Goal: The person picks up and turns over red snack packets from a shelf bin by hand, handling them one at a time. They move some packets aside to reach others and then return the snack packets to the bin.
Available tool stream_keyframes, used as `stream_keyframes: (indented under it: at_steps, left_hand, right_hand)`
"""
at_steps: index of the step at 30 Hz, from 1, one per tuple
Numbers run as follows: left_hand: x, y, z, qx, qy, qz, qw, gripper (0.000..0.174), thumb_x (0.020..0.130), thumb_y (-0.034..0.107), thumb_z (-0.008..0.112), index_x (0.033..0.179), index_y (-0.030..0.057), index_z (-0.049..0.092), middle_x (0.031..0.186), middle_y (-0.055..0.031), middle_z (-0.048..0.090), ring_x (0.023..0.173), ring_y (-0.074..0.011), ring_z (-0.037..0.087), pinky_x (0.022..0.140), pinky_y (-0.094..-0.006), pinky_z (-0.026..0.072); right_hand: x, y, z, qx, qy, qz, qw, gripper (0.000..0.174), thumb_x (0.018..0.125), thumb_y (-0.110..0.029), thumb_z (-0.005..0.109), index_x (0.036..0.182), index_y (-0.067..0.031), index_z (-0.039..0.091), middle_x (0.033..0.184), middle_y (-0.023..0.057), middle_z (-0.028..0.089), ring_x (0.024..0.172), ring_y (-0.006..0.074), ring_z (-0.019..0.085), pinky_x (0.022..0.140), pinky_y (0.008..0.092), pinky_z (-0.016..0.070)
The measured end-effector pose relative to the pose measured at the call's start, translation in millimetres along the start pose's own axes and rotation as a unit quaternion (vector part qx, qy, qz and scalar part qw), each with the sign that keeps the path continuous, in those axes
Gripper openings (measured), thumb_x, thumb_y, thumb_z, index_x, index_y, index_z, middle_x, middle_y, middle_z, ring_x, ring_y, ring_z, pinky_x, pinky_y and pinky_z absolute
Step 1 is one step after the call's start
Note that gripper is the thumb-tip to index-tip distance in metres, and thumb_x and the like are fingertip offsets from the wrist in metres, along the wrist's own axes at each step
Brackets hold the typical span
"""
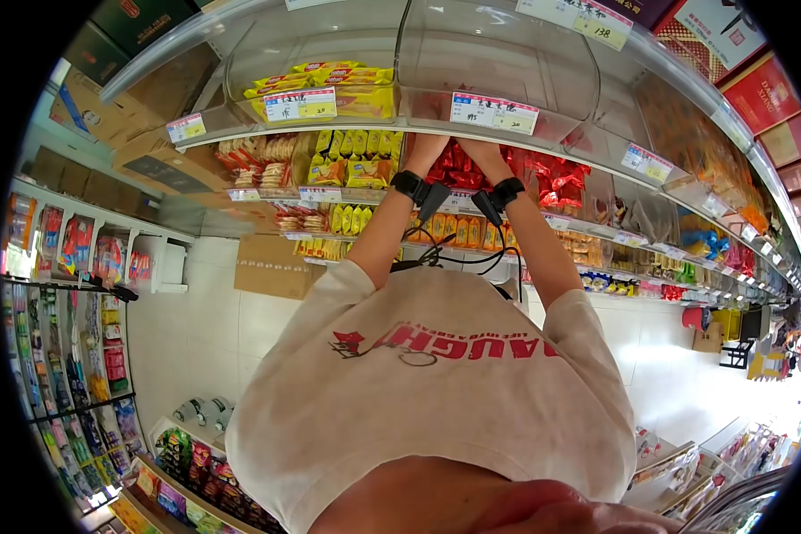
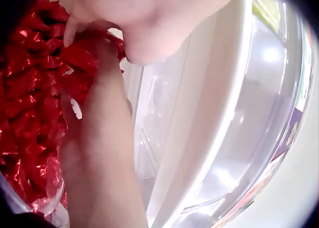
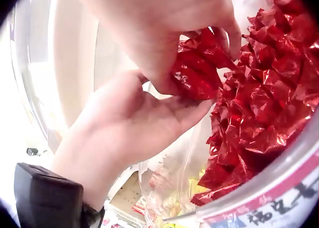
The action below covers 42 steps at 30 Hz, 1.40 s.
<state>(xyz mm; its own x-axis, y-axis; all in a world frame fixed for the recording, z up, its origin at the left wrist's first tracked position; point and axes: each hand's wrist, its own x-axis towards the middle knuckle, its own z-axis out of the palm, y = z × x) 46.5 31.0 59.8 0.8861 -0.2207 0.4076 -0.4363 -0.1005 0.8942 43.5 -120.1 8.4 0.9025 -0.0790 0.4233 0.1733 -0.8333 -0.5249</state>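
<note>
Both hands reach into a shelf bin of shiny red foil-wrapped packets [image 1: 454, 165]. In the right wrist view my right hand [image 3: 184, 33] grips one red foil packet [image 3: 197, 73] between thumb and fingers. My left hand [image 3: 134, 113] comes from below, palm turned up, its fingers along the packet's underside. In the left wrist view my left hand [image 2: 134, 18] bends a finger down at the same packet [image 2: 82, 58], and my right hand [image 2: 99, 108] meets it from below. Many more red packets [image 2: 25, 83] lie heaped beside the hands. Fingertips are partly hidden by foil.
A clear plastic bin wall and price-tag strip [image 3: 269, 203] edge the red heap. Overhead, a shelf edge with price tags [image 1: 494, 113] runs above the wrists. Yellow packets [image 1: 356, 160] fill the neighbouring bin. Black cables [image 1: 458, 254] hang from the wrist cameras.
</note>
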Motion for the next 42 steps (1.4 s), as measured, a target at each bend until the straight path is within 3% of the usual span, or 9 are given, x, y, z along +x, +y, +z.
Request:
stream_keyframes:
  at_steps: [5,11,17,19,25,27,34,38,42]
  left_hand:
    - [3,-31,-3,0.082,-0.053,-0.027,0.995,0.05,0.094,0.037,0.068,0.116,-0.0078,0.06,0.114,-0.0259,0.066,0.106,-0.0358,0.063,0.089,-0.0422,0.0494]
    - [2,-19,-2,0.177,0.019,0.048,0.983,0.033,0.091,0.025,0.066,0.1,-0.0055,0.059,0.094,-0.0287,0.065,0.089,-0.0465,0.063,0.075,-0.0485,0.0499]
    - [-2,-18,-5,0.23,0.0,0.099,0.968,0.018,0.091,0.014,0.06,0.097,-0.002,0.063,0.091,-0.0247,0.066,0.085,-0.0457,0.062,0.075,-0.0512,0.0497]
    - [-1,-13,-6,0.299,0.005,0.182,0.937,0.017,0.091,0.012,0.059,0.097,-0.0023,0.064,0.091,-0.0241,0.066,0.084,-0.0444,0.062,0.075,-0.0511,0.0499]
    - [16,-23,-18,0.283,-0.005,0.279,0.918,0.016,0.086,0.009,0.067,0.1,0.0002,0.067,0.093,-0.0213,0.067,0.088,-0.0433,0.063,0.074,-0.0505,0.0524]
    - [15,-25,-22,0.262,-0.044,0.221,0.938,0.02,0.085,0.007,0.068,0.104,-0.0001,0.066,0.094,-0.0218,0.067,0.088,-0.0431,0.063,0.074,-0.0501,0.053]
    - [2,2,-30,0.316,0.063,0.322,0.89,0.032,0.083,0.003,0.071,0.114,-0.0006,0.063,0.099,-0.0187,0.068,0.086,-0.0421,0.064,0.075,-0.0473,0.0529]
    - [-24,17,-44,0.33,-0.022,0.218,0.918,0.034,0.087,0.008,0.068,0.121,0.003,0.063,0.124,-0.0194,0.06,0.109,-0.0423,0.058,0.091,-0.0516,0.0505]
    - [-46,-14,-48,0.457,-0.042,0.176,0.871,0.049,0.09,0.02,0.069,0.136,0.0069,0.058,0.133,-0.0164,0.059,0.127,-0.0396,0.051,0.11,-0.0597,0.0374]
  right_hand:
    - [3,-4,-8,0.066,-0.056,0.003,0.996,0.047,0.093,-0.04,0.065,0.129,-0.0092,0.065,0.134,0.0151,0.064,0.124,0.0347,0.058,0.107,0.0426,0.0426]
    - [-2,-22,-20,0.121,-0.1,-0.031,0.987,0.037,0.09,-0.027,0.07,0.12,-0.0045,0.067,0.122,0.0157,0.069,0.111,0.031,0.064,0.098,0.0391,0.0488]
    - [-6,-21,-51,0.211,-0.194,-0.002,0.958,0.043,0.091,-0.027,0.071,0.125,-0.0025,0.063,0.12,0.0164,0.069,0.11,0.0274,0.064,0.098,0.0402,0.0483]
    - [-3,-15,-60,0.231,-0.213,0.006,0.949,0.043,0.091,-0.028,0.07,0.125,-0.0024,0.063,0.12,0.0164,0.069,0.11,0.0276,0.064,0.098,0.0403,0.0483]
    - [2,-10,-64,0.205,-0.117,-0.028,0.971,0.044,0.091,-0.028,0.07,0.126,-0.002,0.061,0.12,0.0167,0.068,0.111,0.0282,0.064,0.098,0.0405,0.0483]
    - [3,-11,-58,0.176,-0.071,-0.049,0.981,0.044,0.091,-0.028,0.07,0.126,-0.0019,0.061,0.12,0.0168,0.068,0.111,0.0284,0.064,0.098,0.0406,0.0483]
    - [10,-13,-40,0.101,0.002,-0.089,0.991,0.046,0.092,-0.029,0.069,0.127,-0.0015,0.06,0.12,0.017,0.068,0.111,0.0291,0.064,0.098,0.0408,0.0484]
    - [11,-12,-33,0.082,0.004,-0.096,0.992,0.046,0.092,-0.029,0.069,0.128,-0.0013,0.059,0.12,0.0172,0.068,0.112,0.0295,0.063,0.097,0.0409,0.0484]
    - [11,-16,-26,0.059,0.004,-0.103,0.993,0.047,0.092,-0.029,0.068,0.129,-0.001,0.058,0.12,0.0174,0.067,0.112,0.0299,0.063,0.097,0.0411,0.0484]
